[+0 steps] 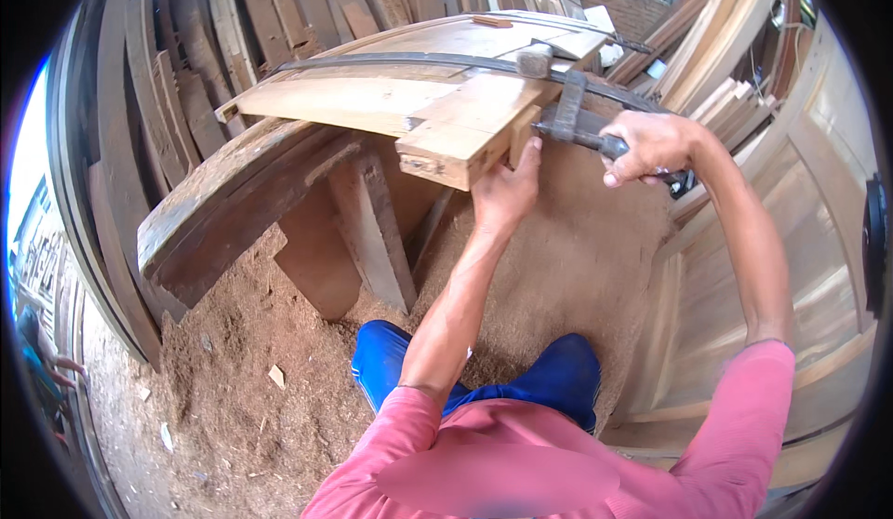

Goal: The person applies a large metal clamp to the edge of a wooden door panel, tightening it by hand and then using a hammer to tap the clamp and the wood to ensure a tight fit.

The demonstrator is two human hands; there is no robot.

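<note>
A pale wooden panel [344, 99] lies on a heavy timber bench. Across its top runs a long metal bar clamp [409, 58], with its jaw and screw at the panel's right edge. My right hand [646, 147] is closed around the clamp's screw handle. Under the near right corner, my left hand [505, 189] holds a small wood block [524, 133] upright against the panel's edge, facing the screw end. The fingers behind that block are partly hidden. A grey-brown block-shaped piece [534, 60] rests at the bar, close to the jaw.
The worn bench [233, 184] slopes away on the left, on a splayed wooden leg [370, 226]. Sawdust [251, 370] and wood scraps cover the ground. Planks [233, 17] lean at the back, and a panelled door [763, 286] stands at right. Part of another person [42, 361] shows far left.
</note>
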